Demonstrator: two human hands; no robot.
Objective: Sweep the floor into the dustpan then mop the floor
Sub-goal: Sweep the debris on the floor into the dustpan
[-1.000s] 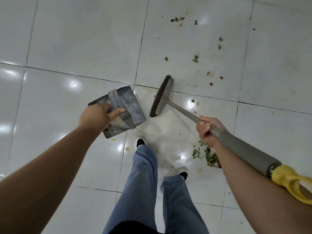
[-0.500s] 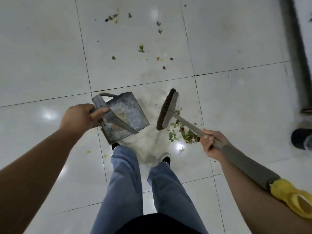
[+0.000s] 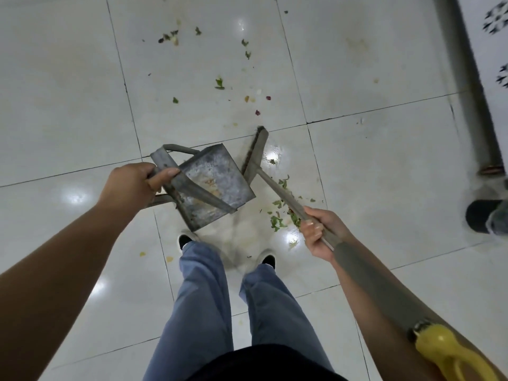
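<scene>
My left hand (image 3: 132,182) grips the handle of a grey metal dustpan (image 3: 217,185), which I hold tilted above the white tiled floor (image 3: 68,92). My right hand (image 3: 316,232) grips the grey shaft of a broom; its yellow end cap (image 3: 450,353) sticks out at the lower right. The broom head (image 3: 254,152), with dark bristles, sits just right of the pan's open edge. A pile of green leaf scraps (image 3: 280,213) lies on the floor under the shaft. More scraps (image 3: 220,83) are scattered farther ahead.
My legs in blue trousers (image 3: 209,298) and my shoes (image 3: 184,239) stand just behind the pan. A grey vertical pipe or post (image 3: 475,92) runs along the right side. A dark round object (image 3: 483,218) is at the right edge.
The view has turned left to right across the floor. The dustpan and broom head have come closer together. The leaf pile now lies under the broom shaft.
</scene>
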